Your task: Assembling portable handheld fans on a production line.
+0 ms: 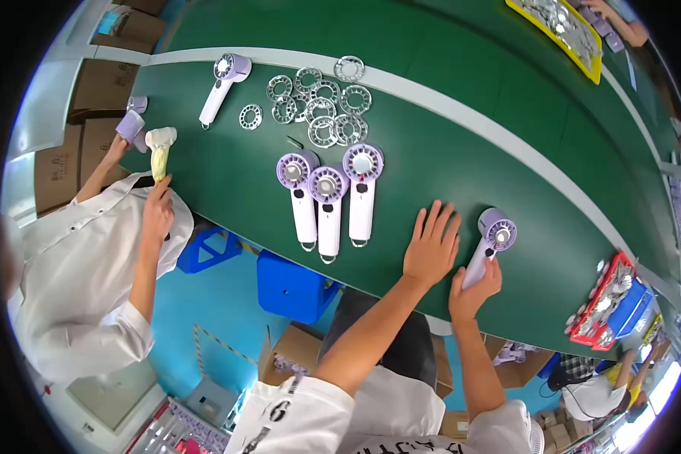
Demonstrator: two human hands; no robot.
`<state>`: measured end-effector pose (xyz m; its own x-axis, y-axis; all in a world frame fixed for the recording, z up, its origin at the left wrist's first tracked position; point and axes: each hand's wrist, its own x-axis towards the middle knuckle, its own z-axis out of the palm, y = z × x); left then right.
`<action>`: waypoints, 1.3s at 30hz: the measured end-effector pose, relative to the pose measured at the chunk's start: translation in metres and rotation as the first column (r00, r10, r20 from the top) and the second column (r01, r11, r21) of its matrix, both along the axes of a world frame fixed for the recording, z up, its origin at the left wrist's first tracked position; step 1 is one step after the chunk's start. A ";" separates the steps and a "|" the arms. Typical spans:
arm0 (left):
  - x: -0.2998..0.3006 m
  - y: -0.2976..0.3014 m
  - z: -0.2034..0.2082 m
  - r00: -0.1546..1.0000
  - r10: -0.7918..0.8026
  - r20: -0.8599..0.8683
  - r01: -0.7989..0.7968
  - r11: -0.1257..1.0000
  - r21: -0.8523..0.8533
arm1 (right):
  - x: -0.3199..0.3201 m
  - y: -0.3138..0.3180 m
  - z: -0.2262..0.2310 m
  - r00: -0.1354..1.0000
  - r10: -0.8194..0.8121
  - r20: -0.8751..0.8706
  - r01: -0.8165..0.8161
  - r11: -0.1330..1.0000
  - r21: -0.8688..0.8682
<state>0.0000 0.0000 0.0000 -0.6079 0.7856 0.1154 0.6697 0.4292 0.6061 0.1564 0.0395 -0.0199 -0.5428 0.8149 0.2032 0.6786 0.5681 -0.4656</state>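
Green and long, the table [242,174] has a bright blue floor [234,310] below it. Toward the right is a small purple and white fan [495,236]. The right hand [478,291] holds it by the handle, with the fan's round head pointing up and away. I can't tell if the fan touches the table. The left hand [431,246] lies flat to the left of it, fingers a bit apart, and I see nothing in it.

Three more fans [330,219] lie side by side, farther to the left. One lone fan [221,91] lies off near the far edge. Past the three fans is a bunch of shiny rings [321,121], all loose, some on top of others.

So the work looks partway along: one fan is in hand, and the loose rings look like parts not used yet. I can't tell which of the other fans are done.

At the right end, a red tray [583,333] of shiny bits sits beside a blue tray [632,309]. Another person [83,250] works at the left.
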 end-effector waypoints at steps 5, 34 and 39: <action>-0.011 -0.024 0.004 0.898 -0.116 0.425 -0.121 0.863 0.490 | -0.063 -0.018 0.020 1.000 -0.009 -0.005 0.009 1.000 -0.013; -0.143 -0.156 0.025 0.916 0.393 0.079 -0.396 0.918 0.025 | -0.388 0.043 0.114 0.677 0.489 0.550 -0.324 0.869 -0.373; -0.145 -0.155 0.025 0.919 0.377 0.111 -0.379 0.925 -0.003 | -0.389 0.052 0.112 0.702 0.413 0.580 -0.196 0.895 -0.400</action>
<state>-0.1447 -0.1555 0.0254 -0.8690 0.4928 0.0449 0.3897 0.6256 0.6759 -0.2322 0.0919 0.0921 -0.6801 0.5393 -0.4966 0.6838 0.7109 -0.1645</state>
